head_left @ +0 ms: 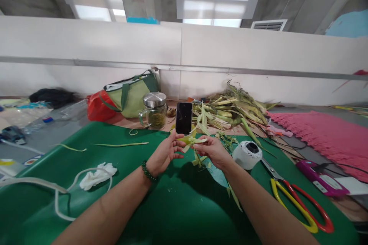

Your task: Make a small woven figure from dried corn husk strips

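Pinched in my right hand (213, 150) is a small piece made of pale green leaf strips (190, 144), its ends sticking out several ways. My left hand (171, 148), with a green bead bracelet (148, 171) at the wrist, sits just left of the piece. Its fingers are apart and slightly curled; whether a fingertip touches the strips is hard to tell. Behind the hands a dark-screened phone (184, 118) stands upright. Leaf scraps (201, 159) lie beneath the right hand, partly hidden by it.
Scissors (277, 178) and a white roll-shaped container (247, 155) lie right of my arm on the green mat (138, 206). A heap of leaves (235, 103), a glass jar (155, 111) and a green bag (129, 95) stand behind. White cable (59, 203) and tissue (97, 176) are left.
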{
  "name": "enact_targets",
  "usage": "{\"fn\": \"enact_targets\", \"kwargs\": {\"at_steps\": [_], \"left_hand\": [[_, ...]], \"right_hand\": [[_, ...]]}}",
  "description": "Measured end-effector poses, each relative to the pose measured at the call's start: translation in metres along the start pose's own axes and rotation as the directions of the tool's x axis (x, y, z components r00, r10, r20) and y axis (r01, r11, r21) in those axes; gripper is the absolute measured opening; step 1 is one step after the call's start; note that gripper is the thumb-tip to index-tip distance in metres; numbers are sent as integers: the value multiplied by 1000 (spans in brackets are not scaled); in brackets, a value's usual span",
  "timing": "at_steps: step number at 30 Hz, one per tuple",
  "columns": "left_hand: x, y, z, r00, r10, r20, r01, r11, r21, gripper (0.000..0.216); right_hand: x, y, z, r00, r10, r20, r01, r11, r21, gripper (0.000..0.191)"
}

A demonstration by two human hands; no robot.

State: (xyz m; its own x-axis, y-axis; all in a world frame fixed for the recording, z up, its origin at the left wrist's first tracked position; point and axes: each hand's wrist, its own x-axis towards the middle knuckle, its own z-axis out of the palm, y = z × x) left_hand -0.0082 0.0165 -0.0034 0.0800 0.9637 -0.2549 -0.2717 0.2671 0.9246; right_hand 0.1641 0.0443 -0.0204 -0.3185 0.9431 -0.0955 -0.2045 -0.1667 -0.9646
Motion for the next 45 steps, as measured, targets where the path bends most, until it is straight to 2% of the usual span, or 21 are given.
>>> {"fn": "enact_targets", "kwargs": {"at_steps": [1, 3, 5, 7, 11, 14, 18, 20, 23, 26, 31, 34, 37, 39, 41, 45], "left_hand": [[0, -3, 2, 1000, -22, -7, 22, 1000, -11, 44], [1, -10, 5, 999, -6, 41, 2, 995, 99, 48], [1, -17, 7, 987, 62, 148, -96, 968, 233, 44], [2, -22, 7, 965, 151, 212, -211, 932, 294, 32], [3, -25, 6, 934, 275, 228, -345, 858, 381, 20], [2, -25, 5, 933, 259, 250, -351, 808, 474, 18], [-2, -25, 8, 930, 227, 289, -351, 782, 514, 13], [-4, -25, 9, 929, 235, 286, -356, 780, 515, 18], [-6, -26, 10, 941, 204, 268, -319, 796, 514, 28], [-7, -25, 10, 954, 137, 267, -254, 843, 475, 34], [-10, -24, 13, 973, 9, 232, -78, 953, 292, 38], [-12, -28, 17, 981, -16, 192, -17, 985, 171, 43], [-11, -35, 20, 994, -14, 112, 1, 993, 114, 43], [-10, -37, 20, 995, -11, 95, 1, 994, 109, 41], [-8, -36, 18, 990, -20, 142, 3, 993, 120, 39], [-4, -29, 13, 969, -55, 241, 18, 988, 156, 41]], "right_hand": [[0, 0, 1, 1000, -2, -16, 3, 1000, 20, 42], [1, 1, 2, 999, -4, -34, 5, 1000, 30, 44], [0, 1, 3, 1000, 0, -27, -1, 1000, -22, 45], [-2, 0, 2, 1000, 13, -9, -14, 994, -108, 46], [-8, -10, -2, 995, -15, 102, 42, 964, -263, 43], [-11, -16, -5, 981, -44, 191, 104, 942, -319, 39], [-10, -14, -2, 981, -101, 167, 163, 898, -409, 29], [-10, -13, 0, 983, -99, 156, 157, 894, -420, 26], [-9, -12, -2, 986, -35, 165, 105, 895, -434, 28], [-10, -15, -7, 966, 34, 257, 91, 884, -459, 32], [-10, -18, -14, 925, 70, 372, 133, 859, -494, 33], [-12, -18, -11, 922, 17, 386, 210, 818, -536, 27], [-14, -18, -7, 937, -109, 331, 312, 687, -657, 18], [-14, -17, -5, 941, -163, 297, 332, 616, -714, 15], [-12, -16, -7, 946, -164, 280, 317, 645, -695, 15], [-8, -15, -11, 961, -78, 266, 215, 816, -536, 23]]}}
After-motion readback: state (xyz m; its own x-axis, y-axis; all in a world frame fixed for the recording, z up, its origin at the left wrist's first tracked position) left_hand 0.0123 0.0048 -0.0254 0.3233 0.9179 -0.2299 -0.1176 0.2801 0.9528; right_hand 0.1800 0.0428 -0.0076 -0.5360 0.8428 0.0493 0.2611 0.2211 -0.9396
